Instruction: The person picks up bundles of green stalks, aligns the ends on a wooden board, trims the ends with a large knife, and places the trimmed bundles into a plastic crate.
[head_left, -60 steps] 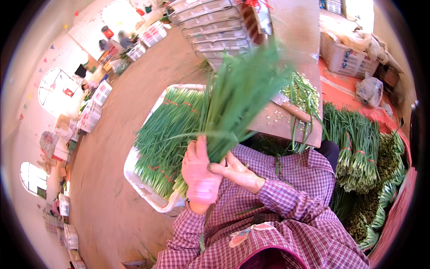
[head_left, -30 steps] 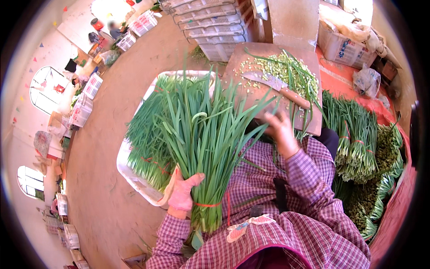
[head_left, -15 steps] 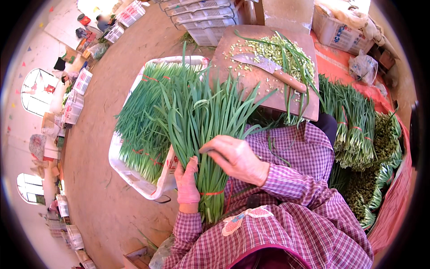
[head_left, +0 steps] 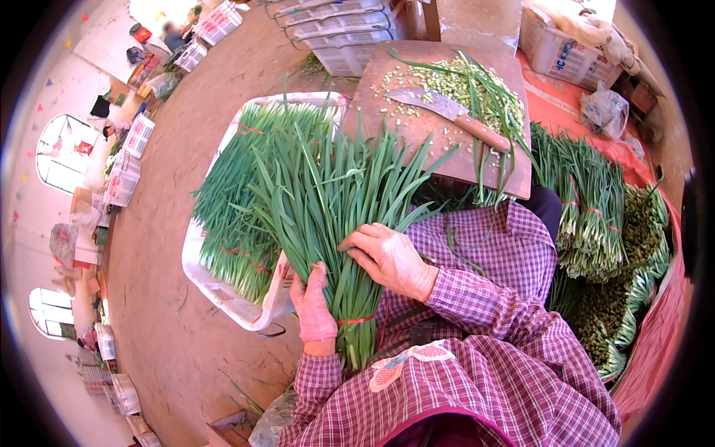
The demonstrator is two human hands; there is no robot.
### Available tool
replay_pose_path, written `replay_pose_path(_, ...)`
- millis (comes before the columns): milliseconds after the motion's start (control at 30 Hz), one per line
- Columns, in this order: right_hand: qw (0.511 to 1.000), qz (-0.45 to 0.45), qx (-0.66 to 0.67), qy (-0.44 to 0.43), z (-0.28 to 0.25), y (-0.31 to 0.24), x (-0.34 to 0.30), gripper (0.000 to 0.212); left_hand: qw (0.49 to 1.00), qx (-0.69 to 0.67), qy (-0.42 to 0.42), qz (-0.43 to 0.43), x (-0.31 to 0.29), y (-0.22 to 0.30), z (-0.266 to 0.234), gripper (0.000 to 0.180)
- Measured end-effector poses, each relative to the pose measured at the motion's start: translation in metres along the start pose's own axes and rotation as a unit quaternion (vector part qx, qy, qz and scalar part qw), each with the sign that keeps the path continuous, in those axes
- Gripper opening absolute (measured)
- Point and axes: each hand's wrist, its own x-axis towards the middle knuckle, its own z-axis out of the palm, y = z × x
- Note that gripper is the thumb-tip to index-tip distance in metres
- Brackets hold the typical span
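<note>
Board [head_left: 372, 138], knife [head_left: 482, 132] and crate [head_left: 195, 257] lie about the bundle [head_left: 320, 194]; left grip [head_left: 314, 302] wraps it, right grip [head_left: 395, 261] touches it half-parted.

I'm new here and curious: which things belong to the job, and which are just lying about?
Likely the job's:
Held, red-banded bunch of long green leaves
White plastic crate of similar bunches
Metal-bladed, wooden-handled knife on flat brown board

Seemingly lying about:
Crumpled clear plastic bag
Stacked white plastic crates
</note>
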Motion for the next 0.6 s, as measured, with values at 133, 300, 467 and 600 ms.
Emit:
replay_pose_path(133, 0.999, 0.029, 0.028, 0.011, 0.0, -0.004, 0.006, 0.012, 1.0, 0.0, 0.0, 0.0, -0.002, 0.0, -0.003, 0.009)
replay_pose_path(300, 0.997, 0.071, 0.003, 0.019, 0.004, -0.006, 0.007, 0.016, 1.0, 0.004, -0.007, -0.006, -0.003, -0.002, -0.003, 0.01)
replay_pose_path(467, 0.996, 0.079, -0.032, 0.032, 0.01, -0.005, 0.008, 0.022, 1.0, 0.001, -0.005, -0.009, -0.003, -0.004, -0.002, 0.011)
replay_pose_path(600, 0.996, 0.077, -0.013, 0.042, 0.011, -0.004, 0.005, 0.021, 1.0, -0.003, -0.008, -0.011, -0.002, -0.004, -0.005, 0.011)
